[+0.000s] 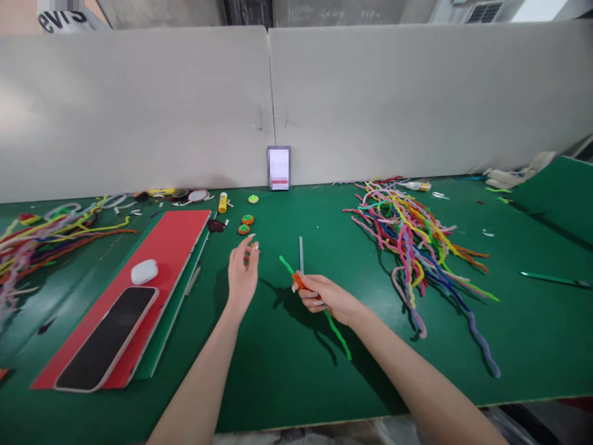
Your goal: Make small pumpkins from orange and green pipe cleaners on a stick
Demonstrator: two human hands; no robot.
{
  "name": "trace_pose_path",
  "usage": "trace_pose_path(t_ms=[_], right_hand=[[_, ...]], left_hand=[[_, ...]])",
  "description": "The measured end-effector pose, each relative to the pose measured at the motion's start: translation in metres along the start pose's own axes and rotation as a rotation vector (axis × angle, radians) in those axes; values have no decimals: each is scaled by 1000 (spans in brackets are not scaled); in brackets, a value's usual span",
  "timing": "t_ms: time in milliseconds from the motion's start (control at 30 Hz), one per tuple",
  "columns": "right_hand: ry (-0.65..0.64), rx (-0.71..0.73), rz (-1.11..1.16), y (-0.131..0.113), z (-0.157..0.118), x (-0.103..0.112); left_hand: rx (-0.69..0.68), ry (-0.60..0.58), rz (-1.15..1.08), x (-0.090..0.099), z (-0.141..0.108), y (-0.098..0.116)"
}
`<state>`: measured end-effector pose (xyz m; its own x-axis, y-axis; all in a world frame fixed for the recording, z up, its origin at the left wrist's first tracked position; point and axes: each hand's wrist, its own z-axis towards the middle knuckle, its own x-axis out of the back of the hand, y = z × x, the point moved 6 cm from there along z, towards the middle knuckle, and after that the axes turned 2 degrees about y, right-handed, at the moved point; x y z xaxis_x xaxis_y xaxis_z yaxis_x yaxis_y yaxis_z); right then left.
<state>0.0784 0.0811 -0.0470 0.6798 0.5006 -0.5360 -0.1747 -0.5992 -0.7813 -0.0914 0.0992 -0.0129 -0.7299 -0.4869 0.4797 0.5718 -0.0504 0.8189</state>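
Observation:
My right hand [324, 295] is closed around a bright green pipe cleaner [338, 337]. Its short end sticks out ahead of the fingers and its long end hangs toward me. Orange fuzzy material [299, 281] shows at my fingertips, joined to the green piece. A thin grey stick [301, 253] points away just beyond them; whether I hold it or it lies on the table, I cannot tell. My left hand [243, 272] hovers to the left, fingers loosely curled and apart. A bit of orange shows behind its fingertips, mostly hidden. Beyond it lie two small orange-and-green coils [248, 219] [244, 229].
Mixed pipe cleaners [407, 247] are heaped at right, with another bundle [55, 238] at far left. A phone [109, 340] and white earbud case [144, 272] rest on a red board [185, 235]. A yellow glue stick [223, 203] and a lit screen [279, 168] stand near the partition [185, 111].

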Motion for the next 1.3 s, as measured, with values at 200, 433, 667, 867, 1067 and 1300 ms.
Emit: trace_pose_path(t_ms=[200, 433, 667, 867, 1067, 1300], right_hand=[[22, 5, -59, 0, -2, 0], [19, 6, -98, -2, -3, -1], [45, 38, -63, -8, -4, 6], [104, 50, -15, -12, -3, 11], [156, 54, -22, -15, -4, 13], [167, 61, -45, -16, -5, 14]], left_hand=[[-136, 83, 481, 1, 8, -19], [-182, -51, 415, -9, 11, -28], [230, -112, -192, -9, 8, -37], [565, -302, -766, -29, -8, -24], [498, -303, -491, -28, -9, -24], [85, -268, 31, -25, -1, -17]])
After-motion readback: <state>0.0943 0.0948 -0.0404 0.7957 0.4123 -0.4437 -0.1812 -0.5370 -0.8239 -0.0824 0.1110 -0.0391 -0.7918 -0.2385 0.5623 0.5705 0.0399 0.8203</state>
